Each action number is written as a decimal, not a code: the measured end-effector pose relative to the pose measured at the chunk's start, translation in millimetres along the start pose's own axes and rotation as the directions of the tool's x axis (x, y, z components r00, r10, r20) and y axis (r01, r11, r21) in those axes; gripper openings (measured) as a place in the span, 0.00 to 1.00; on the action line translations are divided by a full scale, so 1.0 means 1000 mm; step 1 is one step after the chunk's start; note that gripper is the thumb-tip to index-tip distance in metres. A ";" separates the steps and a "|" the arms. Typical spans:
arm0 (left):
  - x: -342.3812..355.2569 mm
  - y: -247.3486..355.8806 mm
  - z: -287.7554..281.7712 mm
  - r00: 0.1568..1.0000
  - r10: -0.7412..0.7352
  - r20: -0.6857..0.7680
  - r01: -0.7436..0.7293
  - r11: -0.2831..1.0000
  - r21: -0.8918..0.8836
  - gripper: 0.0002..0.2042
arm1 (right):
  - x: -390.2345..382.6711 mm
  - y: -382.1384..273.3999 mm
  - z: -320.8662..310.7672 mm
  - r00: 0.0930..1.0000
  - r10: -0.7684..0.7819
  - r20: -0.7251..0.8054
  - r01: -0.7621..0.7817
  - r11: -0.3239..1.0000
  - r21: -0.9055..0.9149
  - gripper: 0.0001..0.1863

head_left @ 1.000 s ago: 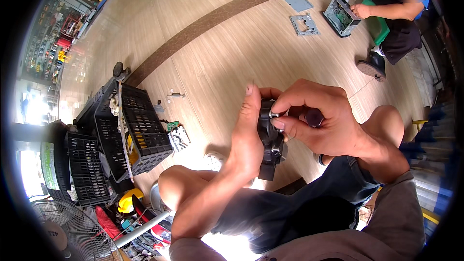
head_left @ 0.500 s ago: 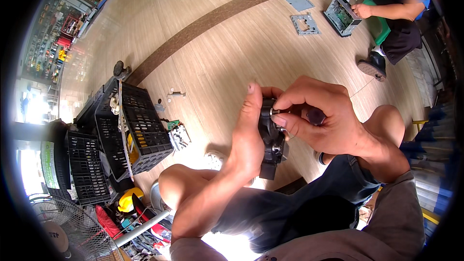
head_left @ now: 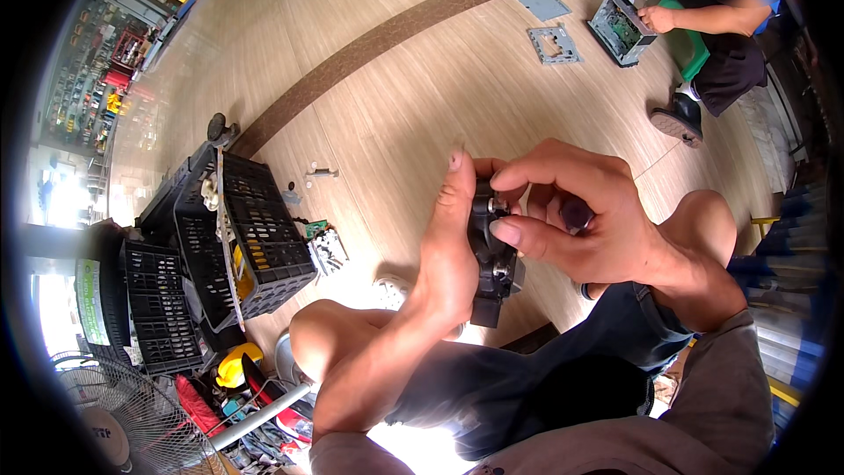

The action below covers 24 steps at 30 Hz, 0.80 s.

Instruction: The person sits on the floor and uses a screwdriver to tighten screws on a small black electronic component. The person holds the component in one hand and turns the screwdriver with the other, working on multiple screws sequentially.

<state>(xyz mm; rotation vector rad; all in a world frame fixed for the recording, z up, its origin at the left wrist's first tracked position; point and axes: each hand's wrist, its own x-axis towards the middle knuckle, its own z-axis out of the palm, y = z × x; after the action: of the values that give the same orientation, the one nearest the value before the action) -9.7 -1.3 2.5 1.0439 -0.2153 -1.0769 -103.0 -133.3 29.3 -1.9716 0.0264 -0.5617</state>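
Floor (head_left: 396,123): pale, wood-look, crossed by a curved brown band (head_left: 352,60). Left side: a black slatted crate (head_left: 268,224) standing tilted among others, a standing fan (head_left: 114,422) at the lower left, a yellow object (head_left: 236,366) near it, type unclear. Small metal pieces (head_left: 323,172) lie on the floor just beyond the crate.

Main position: person seated, knees bent, dark shorts. A black mechanical part (head_left: 489,251) is held up between the two hands, in front of the knees and clear of the floor. It carries bright metal studs on the side facing the right hand.

Left hand (head_left: 450,255): closed around the part from its left side, thumb pointing up along it; its other fingers are mostly hidden behind. Grip reads as firm.

Right hand (head_left: 585,211): curled fingers retain a dark round-ended handle (head_left: 576,214), end toward me. Thumb and forefinger are parted, their tips beside the upper metal stud (head_left: 498,208); I cannot tell whether either touches it.

Upper right: a co-worker sits with both hands at an open metal box (head_left: 622,32), green board inside, one hand holding a green-handled tool. On the floor beside the box, apart from each other: a flat grey plate (head_left: 542,3) and a plate with cut-outs (head_left: 554,46).
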 end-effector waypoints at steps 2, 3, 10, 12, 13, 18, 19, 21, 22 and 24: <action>-0.002 0.004 0.004 1.000 -0.023 -0.010 0.023 1.000 -0.004 0.30 | -0.001 0.005 -0.002 1.000 -0.002 0.015 0.002 1.000 -0.010 0.07; -0.003 0.005 0.006 0.999 -0.046 -0.021 0.046 0.999 -0.007 0.29 | -0.001 0.008 -0.002 1.000 -0.004 0.031 0.005 1.000 -0.018 0.07; -0.003 0.005 0.005 0.999 -0.030 -0.037 0.029 0.999 -0.014 0.29 | -0.002 0.007 0.000 0.998 -0.059 0.018 0.061 0.994 -0.089 0.06; -0.002 0.004 0.003 1.000 -0.015 -0.026 0.015 1.000 -0.014 0.29 | -0.002 0.001 0.001 1.000 0.009 0.014 -0.009 0.999 -0.034 0.09; -0.003 0.005 0.004 1.000 -0.015 -0.025 0.015 1.000 -0.013 0.29 | -0.002 0.002 0.000 1.000 0.009 0.013 -0.009 0.999 -0.035 0.09; -0.003 0.006 0.007 0.999 -0.019 -0.033 0.018 0.999 -0.031 0.28 | -0.003 0.007 0.001 0.998 -0.054 0.012 0.054 0.997 -0.048 0.11; -0.003 0.006 0.007 0.999 -0.019 -0.033 0.018 0.999 -0.031 0.28 | -0.003 0.007 0.001 0.999 -0.053 0.012 0.054 0.997 -0.047 0.11; -0.003 0.006 0.006 0.999 -0.029 -0.031 0.027 0.999 -0.047 0.28 | -0.002 0.009 0.001 0.994 -0.110 0.007 0.110 0.992 -0.058 0.12; -0.003 0.006 0.006 0.999 -0.028 -0.032 0.027 0.999 -0.047 0.28 | -0.002 0.009 0.001 0.994 -0.110 0.007 0.110 0.992 -0.058 0.12; -0.003 0.006 0.005 0.999 -0.040 -0.031 0.038 0.998 -0.049 0.28 | -0.002 0.008 0.000 0.996 -0.087 0.034 0.088 0.995 -0.050 0.12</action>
<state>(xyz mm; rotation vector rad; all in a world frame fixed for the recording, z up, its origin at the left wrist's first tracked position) -10.9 -1.4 11.2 1.0242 -0.1428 -1.0948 -103.4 -136.0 21.6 -2.0387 -0.0663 -0.5919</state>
